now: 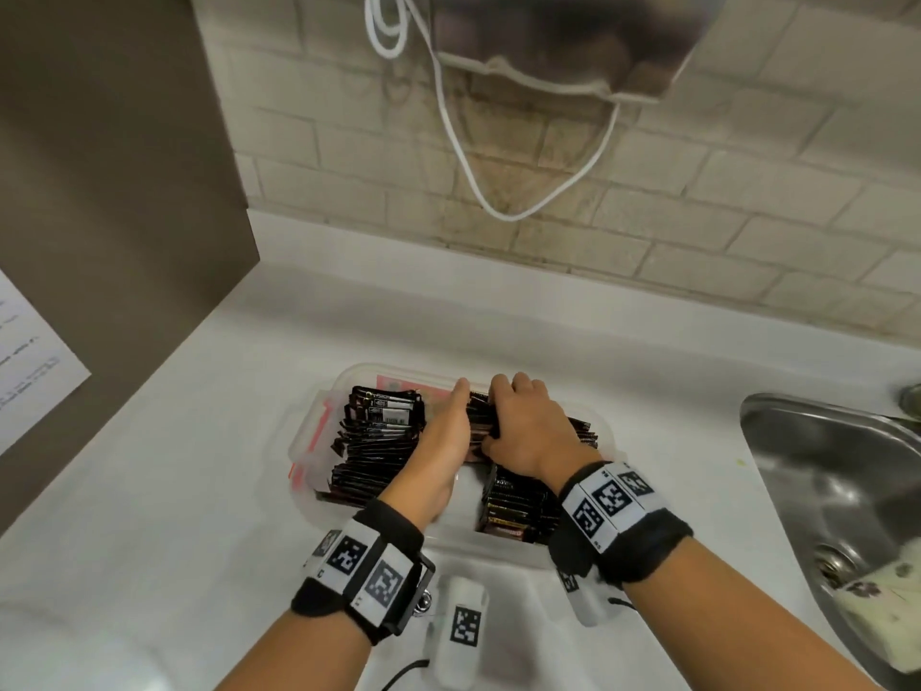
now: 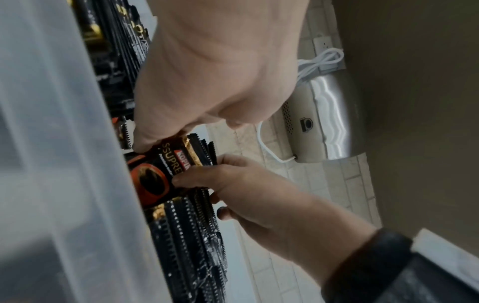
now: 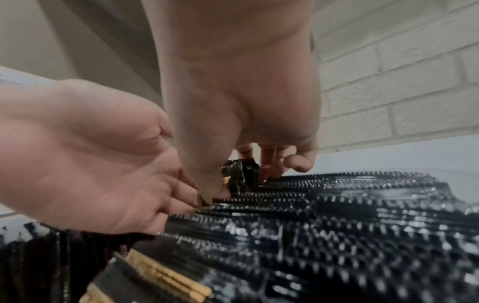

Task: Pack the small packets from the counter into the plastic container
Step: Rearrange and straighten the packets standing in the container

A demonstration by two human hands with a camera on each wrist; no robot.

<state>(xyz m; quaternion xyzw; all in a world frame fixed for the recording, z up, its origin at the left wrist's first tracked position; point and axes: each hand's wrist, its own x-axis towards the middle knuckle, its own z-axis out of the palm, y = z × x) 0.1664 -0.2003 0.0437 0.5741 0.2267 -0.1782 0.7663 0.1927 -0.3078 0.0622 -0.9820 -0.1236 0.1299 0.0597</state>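
A clear plastic container [image 1: 311, 431] sits on the white counter [image 1: 174, 491], packed with rows of small black packets [image 1: 379, 441] standing on edge. My left hand [image 1: 448, 426] reaches in with straight fingers pressed against the side of a bundle. My right hand [image 1: 523, 426] curls round that bundle of packets [image 1: 481, 421] in the container's far middle. In the left wrist view the right hand [image 2: 246, 194] grips the packets [image 2: 181, 168] behind the container wall [image 2: 64, 164]. In the right wrist view the left hand [image 3: 90, 153] touches the packet tops [image 3: 337, 225].
A steel sink [image 1: 822, 466] lies to the right with a pale cloth [image 1: 887, 605] in it. A white cable [image 1: 473, 167] hangs from a wall-mounted metal appliance [image 1: 563, 37] above the tiled wall. A brown cabinet side [image 1: 99, 192] with a paper sheet [image 1: 30, 356] stands left.
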